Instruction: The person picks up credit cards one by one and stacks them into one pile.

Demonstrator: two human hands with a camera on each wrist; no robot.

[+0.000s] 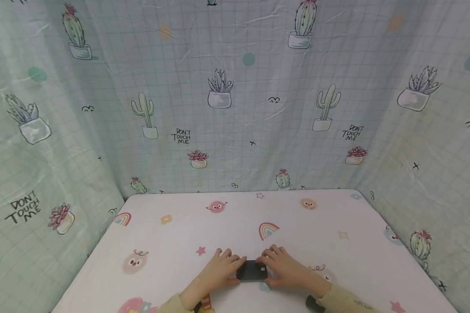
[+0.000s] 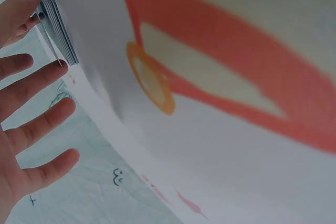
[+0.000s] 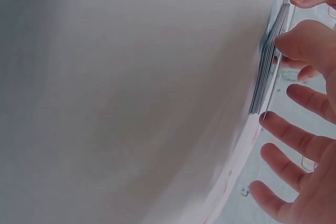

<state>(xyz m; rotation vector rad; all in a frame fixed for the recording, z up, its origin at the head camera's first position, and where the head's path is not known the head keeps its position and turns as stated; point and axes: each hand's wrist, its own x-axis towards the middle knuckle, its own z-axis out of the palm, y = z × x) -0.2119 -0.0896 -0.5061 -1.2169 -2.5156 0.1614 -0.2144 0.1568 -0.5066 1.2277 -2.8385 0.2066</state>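
Note:
Both hands meet over a stack of cards on the table in front of me, its layered edges (image 3: 262,80) showing in the right wrist view. A dark card (image 1: 252,272) with a small pale square near its right end lies on top. From the left, my left hand (image 1: 220,267) pinches the top card's end between thumb and fingers. On the opposite end, my right hand (image 1: 283,267) pinches it the same way. In both wrist views this card tilts slightly off the layers below, and the other fingers are spread.
A white cloth (image 1: 227,226) printed with rainbows, stars and faces covers the table. Pale green curtains (image 1: 235,126) with cactus prints stand behind it and along both sides. A black object (image 1: 315,303) sits by the right sleeve.

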